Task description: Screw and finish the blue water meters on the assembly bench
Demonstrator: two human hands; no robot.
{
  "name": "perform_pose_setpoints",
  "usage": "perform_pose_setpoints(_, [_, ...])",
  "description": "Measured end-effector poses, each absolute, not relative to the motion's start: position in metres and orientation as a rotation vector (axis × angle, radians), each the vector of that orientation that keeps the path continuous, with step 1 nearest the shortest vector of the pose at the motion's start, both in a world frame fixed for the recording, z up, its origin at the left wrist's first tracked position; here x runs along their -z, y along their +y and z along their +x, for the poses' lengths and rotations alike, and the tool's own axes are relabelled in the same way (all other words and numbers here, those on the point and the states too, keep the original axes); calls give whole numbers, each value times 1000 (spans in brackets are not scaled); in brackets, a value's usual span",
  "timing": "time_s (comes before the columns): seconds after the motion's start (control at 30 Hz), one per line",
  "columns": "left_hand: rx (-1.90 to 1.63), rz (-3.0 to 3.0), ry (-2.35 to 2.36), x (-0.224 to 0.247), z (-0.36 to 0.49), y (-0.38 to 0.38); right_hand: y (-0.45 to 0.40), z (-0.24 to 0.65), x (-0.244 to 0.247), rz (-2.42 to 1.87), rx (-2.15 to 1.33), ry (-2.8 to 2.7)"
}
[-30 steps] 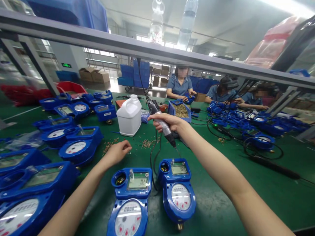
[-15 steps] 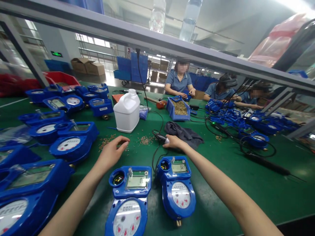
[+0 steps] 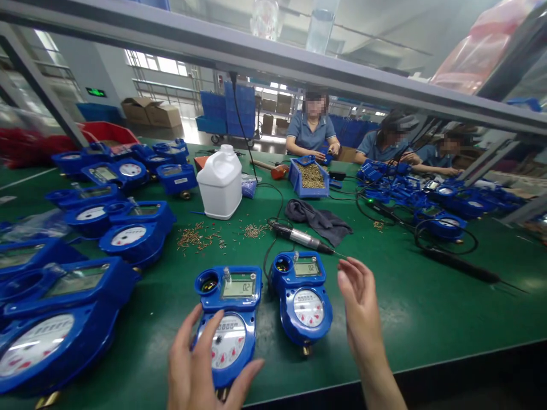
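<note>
We have let go of the screwdriver (image 3: pixel 301 237), which now lies beyond our right hand (image 3: pixel 361 304), its fingers loosely spread and empty. Our left hand (image 3: pixel 200 370) has drawn back, fingers spread over the near meter (image 3: pixel 228 319).

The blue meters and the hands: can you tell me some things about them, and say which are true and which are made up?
1. The left hand rests on the near left meter. True.
2. The right hand holds the electric screwdriver. False: the screwdriver lies on the green table, and the hand is open and empty.
3. A white jug stands on the table. True.
4. The dark cloth covers the right meter. False: it lies behind, apart from it.
5. Small screws lie scattered near the jug. True.
</note>
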State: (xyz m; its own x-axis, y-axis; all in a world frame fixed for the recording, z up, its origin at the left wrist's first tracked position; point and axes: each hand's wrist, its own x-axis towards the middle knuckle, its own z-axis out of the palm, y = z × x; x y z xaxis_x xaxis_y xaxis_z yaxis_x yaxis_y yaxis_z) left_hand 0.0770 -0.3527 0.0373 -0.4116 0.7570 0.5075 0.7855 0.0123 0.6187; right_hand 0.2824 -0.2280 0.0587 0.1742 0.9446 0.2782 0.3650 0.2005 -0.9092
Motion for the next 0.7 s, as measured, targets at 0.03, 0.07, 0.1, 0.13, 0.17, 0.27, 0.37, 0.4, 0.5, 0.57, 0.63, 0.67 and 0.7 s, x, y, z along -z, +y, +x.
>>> perform_pose_setpoints(0.03, [1376, -1672, -2180, -35, 82, -349, -248, 274, -56, -1316, -742, -1332])
perform_pose_setpoints(0.07, [1367, -1643, -2144, -32, 86, -346, -264, 264, -53, -1291, -765, -1326])
perform_pose_setpoints(0.1, [1368, -1602, -2113, -31, 89, -344, -276, 253, -49, -1296, -747, -1337])
perform_pose_setpoints(0.13, [1376, -1554, -2102, -30, 90, -343, -283, 242, -44, -1308, -694, -1345])
perform_pose_setpoints(0.17, [1390, -1514, -2116, -29, 91, -342, -288, 233, -40, -1325, -631, -1343])
perform_pose_setpoints(0.27, [1422, -1439, -2268, -29, 82, -344, -286, 220, -33, -1382, -503, -1298])
perform_pose_setpoints(0.37, [1471, -1374, -2443, -27, 62, -345, -279, 229, -35, -1462, -600, -1242])
perform_pose_setpoints(0.4, [1497, -1346, -2502, -25, 54, -345, -277, 234, -37, -1480, -669, -1202])
perform_pose_setpoints(0.5, [1569, -1253, -2650, -21, 34, -342, -269, 254, -43, -1420, -940, -976])
perform_pose_setpoints(0.57, [1590, -1227, -2691, -19, 27, -341, -265, 266, -46, -1305, -1124, -801])
perform_pose_setpoints(0.63, [1627, -1224, -2709, -19, 24, -339, -263, 275, -46, -1204, -1286, -597])
perform_pose_setpoints(0.67, [1650, -1229, -2723, -18, 23, -339, -263, 277, -45, -1176, -1355, -493])
perform_pose_setpoints(0.7, [1674, -1232, -2740, -17, 23, -338, -264, 279, -44, -1160, -1417, -390])
